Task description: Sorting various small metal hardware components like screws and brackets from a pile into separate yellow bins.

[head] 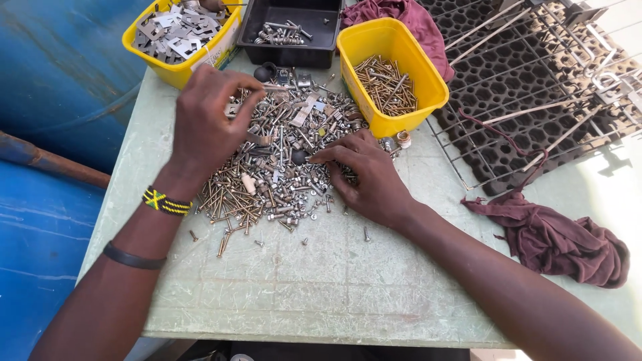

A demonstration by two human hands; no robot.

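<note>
- Sorting through mixed hardware, a person works at a worn pale-green table (374, 281), with a blue drum (60, 87) at nine o'clock and a black honeycomb mat (508, 87) under wire racks at two o'clock.
- A maroon rag (555, 241) lies crumpled at four o'clock, well apart from the work.
- The heap of screws and bolts (281, 167) sits at the table's centre, spreading toward seven o'clock, where loose pieces lie near the edge and could likely roll off if swept.
- Three bins stand at twelve o'clock: a yellow tub of flat plates (177, 37), a black tray of bolts (287, 30) and a yellow tub of long screws (391, 77), the last touching the heap, so a careless flick could mix sorted stock back in.
- The left hand (207, 124) hovers over the heap at eleven o'clock, fingertips pinched together on what looks like a small metal clip (234, 107); a loose pinch could drop it into the pile.
- The right hand (368, 174) rests on the heap at three o'clock, fingers spread flat and clamped on nothing; sharp screw points beneath could prick them.
</note>
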